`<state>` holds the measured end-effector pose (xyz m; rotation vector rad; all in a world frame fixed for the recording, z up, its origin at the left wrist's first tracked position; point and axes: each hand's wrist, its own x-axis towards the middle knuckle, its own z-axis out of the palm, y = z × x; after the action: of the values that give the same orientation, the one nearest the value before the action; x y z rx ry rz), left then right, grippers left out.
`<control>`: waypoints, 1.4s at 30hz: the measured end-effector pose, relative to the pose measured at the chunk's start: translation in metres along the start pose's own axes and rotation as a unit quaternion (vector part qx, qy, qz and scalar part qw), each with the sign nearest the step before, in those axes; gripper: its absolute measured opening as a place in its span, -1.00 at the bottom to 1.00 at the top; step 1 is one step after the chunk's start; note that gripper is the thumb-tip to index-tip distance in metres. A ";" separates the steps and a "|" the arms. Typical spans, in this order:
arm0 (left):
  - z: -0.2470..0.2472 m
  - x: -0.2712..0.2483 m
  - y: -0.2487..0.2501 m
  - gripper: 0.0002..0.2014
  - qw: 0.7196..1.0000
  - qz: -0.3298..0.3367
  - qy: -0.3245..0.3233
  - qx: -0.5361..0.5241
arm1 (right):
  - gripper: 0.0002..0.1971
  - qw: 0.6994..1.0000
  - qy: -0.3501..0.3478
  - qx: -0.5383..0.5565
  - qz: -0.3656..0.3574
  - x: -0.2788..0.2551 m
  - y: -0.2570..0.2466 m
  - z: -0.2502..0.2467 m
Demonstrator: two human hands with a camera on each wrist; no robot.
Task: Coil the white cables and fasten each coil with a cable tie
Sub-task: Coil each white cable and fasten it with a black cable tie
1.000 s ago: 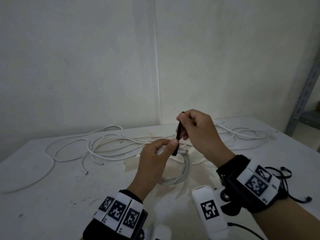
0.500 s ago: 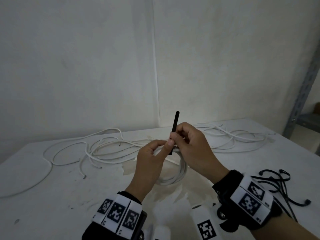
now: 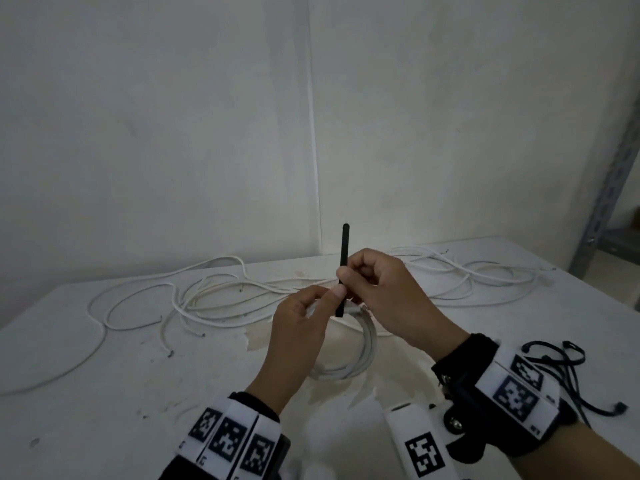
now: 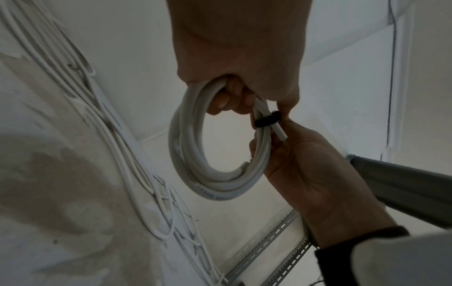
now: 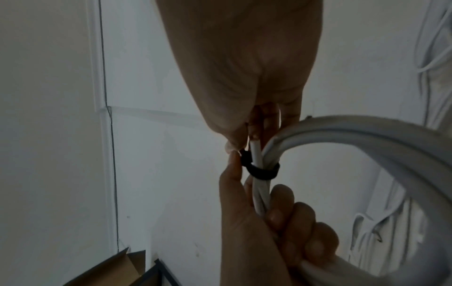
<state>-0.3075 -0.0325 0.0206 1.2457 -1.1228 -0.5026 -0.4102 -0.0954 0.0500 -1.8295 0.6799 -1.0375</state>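
Storeroom or workshop corner: bare white walls (image 3: 173, 133); stained white bench (image 3: 104, 393); slotted steel shelving upright (image 3: 609, 188) at 2 o'clock; cardboard box (image 5: 117, 269).

Both wrists carry black cuffs (image 3: 464, 355) faced with white blocks printed with square black-and-white markers. The right wrist's rig (image 3: 512, 396) has a white arm with another marker, a silver screw and thin black cords.

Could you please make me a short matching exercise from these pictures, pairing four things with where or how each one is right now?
Things:
1. coil
2. black tie
3. loose white cables
4. spare black ties

States:
A. spread over the table's far side
B. lying on the table by the right wrist
C. gripped by the left hand
D. wrapped round the coil, tail pointing up, pinched by the right hand

Pairs: 1-C, 2-D, 3-A, 4-B
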 end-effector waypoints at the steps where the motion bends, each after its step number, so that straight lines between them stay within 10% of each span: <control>1: 0.000 0.000 0.000 -0.72 1.000 -0.009 0.002 -0.008 | -0.80 1.000 0.000 -0.004 0.002 -0.001 0.001 0.000; 16: -0.001 0.010 -0.004 -0.82 0.997 0.027 0.029 0.061 | -0.72 0.989 0.121 -0.061 -0.058 0.010 0.002 0.007; 24: -0.015 0.009 -0.004 -0.74 0.998 0.021 0.024 0.063 | -0.84 1.000 0.002 -0.029 -0.008 0.001 0.015 0.006; 30: -0.019 0.014 0.003 -0.74 0.998 -0.002 0.054 0.038 | -0.43 0.995 -0.096 0.018 0.016 -0.014 0.014 0.012; 42: -0.034 0.010 0.002 -0.57 0.979 -0.142 -0.028 -0.144 | -0.71 0.999 -0.023 0.034 0.004 -0.007 0.023 0.023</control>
<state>-0.2744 -0.0241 0.0296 1.1454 -0.8850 -0.8882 -0.3946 -0.0900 0.0210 -1.7855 0.6167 -0.9990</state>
